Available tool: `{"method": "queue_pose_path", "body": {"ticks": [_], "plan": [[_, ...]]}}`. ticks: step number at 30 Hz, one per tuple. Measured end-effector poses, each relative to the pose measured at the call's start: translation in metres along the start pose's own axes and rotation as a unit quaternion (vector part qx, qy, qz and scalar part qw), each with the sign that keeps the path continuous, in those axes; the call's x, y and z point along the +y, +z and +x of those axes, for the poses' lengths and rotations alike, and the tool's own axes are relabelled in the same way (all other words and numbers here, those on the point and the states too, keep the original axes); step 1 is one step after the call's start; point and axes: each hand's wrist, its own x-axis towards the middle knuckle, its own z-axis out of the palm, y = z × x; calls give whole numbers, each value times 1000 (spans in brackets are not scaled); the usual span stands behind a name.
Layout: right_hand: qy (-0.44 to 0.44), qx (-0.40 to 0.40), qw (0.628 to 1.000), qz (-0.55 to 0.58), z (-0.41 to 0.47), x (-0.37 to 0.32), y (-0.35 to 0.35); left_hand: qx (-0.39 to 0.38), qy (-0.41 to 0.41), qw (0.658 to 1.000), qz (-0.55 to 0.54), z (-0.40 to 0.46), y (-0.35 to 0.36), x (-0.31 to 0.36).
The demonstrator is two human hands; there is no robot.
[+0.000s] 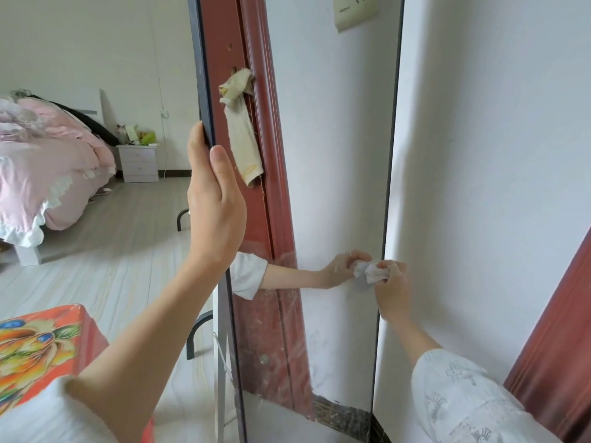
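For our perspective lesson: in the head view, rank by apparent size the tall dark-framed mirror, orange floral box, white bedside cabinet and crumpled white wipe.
Tall dark-framed mirror
Orange floral box, near the camera
White bedside cabinet, far off
Crumpled white wipe

Mirror (335,187), standing. Left hand (214,203) grips its left edge. Right hand (391,282) holds crumpled tissue (373,275) against glass near right edge. Bed (48,161) far left.

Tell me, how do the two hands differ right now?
The left hand grips the left edge of the mirror, thumb on the front; the right hand pinches a crumpled white wipe against the glass. The left hand sits higher, the right hand lower, near the right edge. Both reach to the same mirror.
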Motion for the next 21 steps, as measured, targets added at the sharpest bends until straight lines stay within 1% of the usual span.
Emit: {"method": "queue_pose_path", "body": {"ticks": [2, 4, 6, 7, 8, 10, 13, 15, 18, 21], "plan": [[28, -26, 999, -15, -11, 18, 5, 4, 8, 1000, 6, -6, 0, 0], [68, -80, 994, -28, -16, 28, 2, 17, 11, 1000, 10, -11, -1, 2], [72, -137, 985, -80, -16, 29, -6, 15, 9, 1000, 11, -12, -2, -2], [62, -144, 982, -108, -15, 28, -11, 9, 7, 1000, 18, -13, -2, -2], [53, -130, 982, -123, -12, 24, -14, 7, 7, 1000, 18, -14, -2, -3], [40, -77, 989, -123, -2, 11, -20, 3, 2, 999, 33, -15, -2, -3], [-3, -2, 997, -78, 20, -23, -27, 8, -10, 999, 46, -15, -2, -3], [-45, 25, 998, -44, 33, -52, -29, 10, -13, 999, 50, -16, -2, -2], [-71, 9, 997, -1, 40, -80, -28, 15, -14, 998, 52, -17, -2, -2], [-57, -19, 997, 44, 28, -70, -19, 19, -21, 998, 61, -19, -2, -1]]}}
